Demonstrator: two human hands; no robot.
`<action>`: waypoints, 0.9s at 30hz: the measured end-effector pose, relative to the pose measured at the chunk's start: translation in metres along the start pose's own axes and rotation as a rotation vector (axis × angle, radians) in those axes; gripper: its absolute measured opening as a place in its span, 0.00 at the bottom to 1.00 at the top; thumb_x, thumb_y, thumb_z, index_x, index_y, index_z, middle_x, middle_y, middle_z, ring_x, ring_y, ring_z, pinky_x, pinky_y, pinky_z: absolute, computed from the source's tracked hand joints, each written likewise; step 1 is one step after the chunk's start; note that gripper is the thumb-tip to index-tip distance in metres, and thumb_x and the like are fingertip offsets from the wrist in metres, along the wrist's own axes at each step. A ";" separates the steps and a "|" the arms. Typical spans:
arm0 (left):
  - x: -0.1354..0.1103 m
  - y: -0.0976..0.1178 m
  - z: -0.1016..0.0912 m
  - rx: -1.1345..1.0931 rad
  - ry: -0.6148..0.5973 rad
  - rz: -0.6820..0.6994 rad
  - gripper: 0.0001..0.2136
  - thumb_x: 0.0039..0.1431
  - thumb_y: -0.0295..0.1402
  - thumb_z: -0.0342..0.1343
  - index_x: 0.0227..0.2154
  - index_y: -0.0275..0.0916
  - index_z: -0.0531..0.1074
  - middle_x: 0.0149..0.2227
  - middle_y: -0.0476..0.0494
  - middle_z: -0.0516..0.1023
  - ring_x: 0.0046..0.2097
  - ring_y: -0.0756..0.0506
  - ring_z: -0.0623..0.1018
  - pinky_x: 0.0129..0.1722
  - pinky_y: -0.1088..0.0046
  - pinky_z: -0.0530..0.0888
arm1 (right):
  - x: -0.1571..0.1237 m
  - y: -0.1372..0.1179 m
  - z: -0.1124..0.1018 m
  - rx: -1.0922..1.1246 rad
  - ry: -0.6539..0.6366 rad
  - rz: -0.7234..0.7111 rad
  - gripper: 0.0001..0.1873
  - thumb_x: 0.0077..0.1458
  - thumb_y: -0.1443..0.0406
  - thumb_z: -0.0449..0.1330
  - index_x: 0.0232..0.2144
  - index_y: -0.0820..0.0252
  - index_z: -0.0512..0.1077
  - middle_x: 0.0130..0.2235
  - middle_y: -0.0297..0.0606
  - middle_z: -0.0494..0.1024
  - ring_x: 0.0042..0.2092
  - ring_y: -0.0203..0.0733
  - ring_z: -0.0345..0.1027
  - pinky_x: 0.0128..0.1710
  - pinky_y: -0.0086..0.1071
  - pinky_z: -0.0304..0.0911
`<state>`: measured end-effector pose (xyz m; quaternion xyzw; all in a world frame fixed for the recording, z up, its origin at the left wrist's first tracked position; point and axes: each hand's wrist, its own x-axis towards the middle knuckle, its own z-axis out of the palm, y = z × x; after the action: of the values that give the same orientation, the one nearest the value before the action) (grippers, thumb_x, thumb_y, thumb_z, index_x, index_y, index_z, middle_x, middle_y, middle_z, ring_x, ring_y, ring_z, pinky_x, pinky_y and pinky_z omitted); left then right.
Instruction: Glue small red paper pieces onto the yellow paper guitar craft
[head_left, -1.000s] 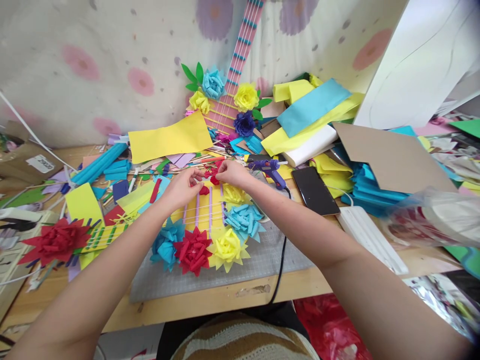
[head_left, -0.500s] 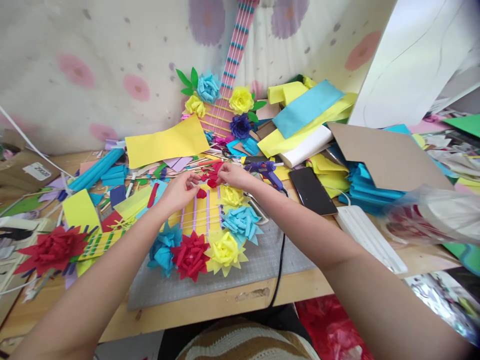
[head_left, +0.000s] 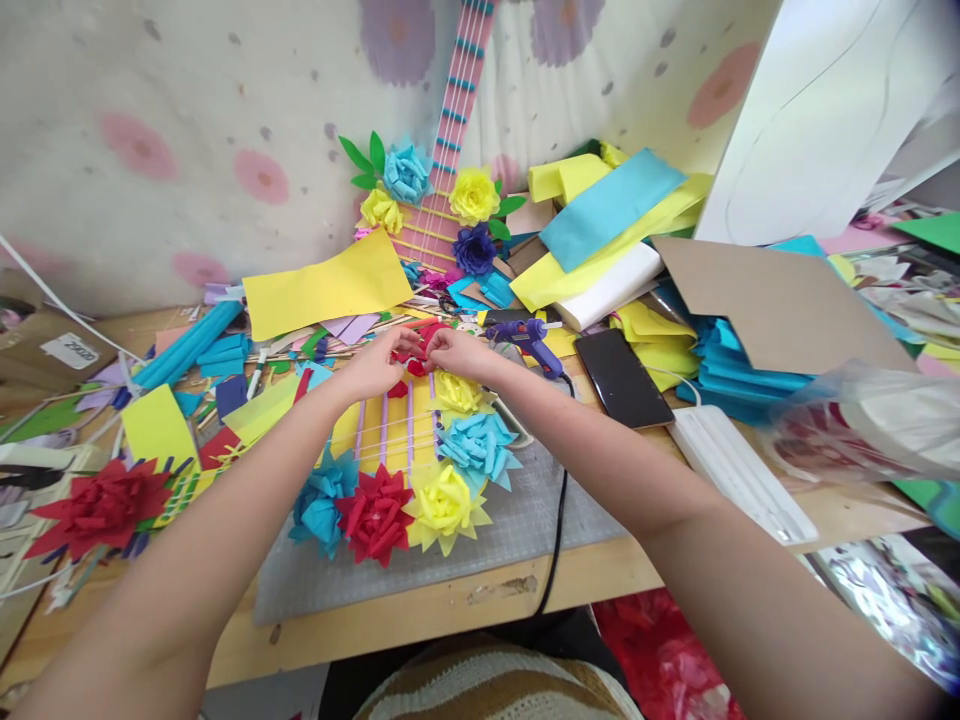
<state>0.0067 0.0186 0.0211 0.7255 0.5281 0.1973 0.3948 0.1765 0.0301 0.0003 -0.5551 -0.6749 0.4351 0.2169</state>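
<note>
My left hand [head_left: 376, 362] reaches over the upper part of a yellow guitar-shaped paper craft [head_left: 369, 432], its fingers curved and apart beside red paper pieces [head_left: 409, 352]. Whether it touches them I cannot tell. From the other side, my right hand [head_left: 459, 354] pinches a piece of red paper [head_left: 433, 334] between thumb and fingers. Below both hands, the craft has lilac strips and pale strings. Round its lower edge sit a red paper flower [head_left: 376, 514], yellow ones [head_left: 447, 505] and blue ones [head_left: 480, 448].
A purple glue gun [head_left: 529, 342] lies right of my right hand, its black cord crossing the grey cutting mat [head_left: 525, 520]. Further right are a phone [head_left: 624, 378], a white power strip [head_left: 742, 475] and cardboard [head_left: 780, 305]. A pink paper guitar [head_left: 427, 230] stands behind, among coloured paper scraps.
My left hand has moved slightly right and up, closer to the red paper and my right hand. The whole view has shifted a little.
</note>
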 end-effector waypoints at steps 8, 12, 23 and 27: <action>0.006 -0.013 0.005 0.098 -0.008 0.022 0.29 0.36 0.24 0.47 0.48 0.38 0.66 0.48 0.38 0.77 0.49 0.42 0.77 0.46 0.64 0.75 | -0.002 0.000 -0.003 -0.099 -0.024 -0.099 0.05 0.52 0.70 0.51 0.30 0.59 0.66 0.35 0.35 0.79 0.37 0.37 0.70 0.33 0.27 0.58; 0.007 -0.016 0.006 0.114 -0.038 0.054 0.29 0.36 0.26 0.48 0.49 0.39 0.66 0.49 0.40 0.77 0.50 0.41 0.77 0.49 0.63 0.74 | -0.001 0.000 -0.004 -0.173 -0.028 -0.145 0.08 0.52 0.69 0.50 0.35 0.60 0.68 0.37 0.36 0.79 0.37 0.39 0.69 0.35 0.29 0.58; 0.003 -0.016 0.009 0.092 -0.034 0.034 0.28 0.37 0.27 0.49 0.48 0.39 0.64 0.46 0.41 0.77 0.48 0.41 0.78 0.47 0.64 0.74 | 0.006 0.010 -0.001 -0.009 -0.079 -0.219 0.08 0.52 0.70 0.47 0.32 0.58 0.65 0.33 0.35 0.77 0.38 0.39 0.70 0.42 0.33 0.62; 0.000 -0.014 0.012 0.107 -0.019 0.044 0.29 0.42 0.31 0.55 0.52 0.38 0.63 0.44 0.41 0.78 0.45 0.41 0.79 0.43 0.64 0.75 | 0.006 0.011 -0.001 0.092 -0.090 -0.189 0.07 0.50 0.71 0.48 0.30 0.57 0.63 0.32 0.34 0.77 0.37 0.39 0.71 0.41 0.33 0.64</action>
<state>0.0063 0.0158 0.0031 0.7588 0.5180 0.1706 0.3560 0.1822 0.0359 -0.0096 -0.4585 -0.7125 0.4678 0.2516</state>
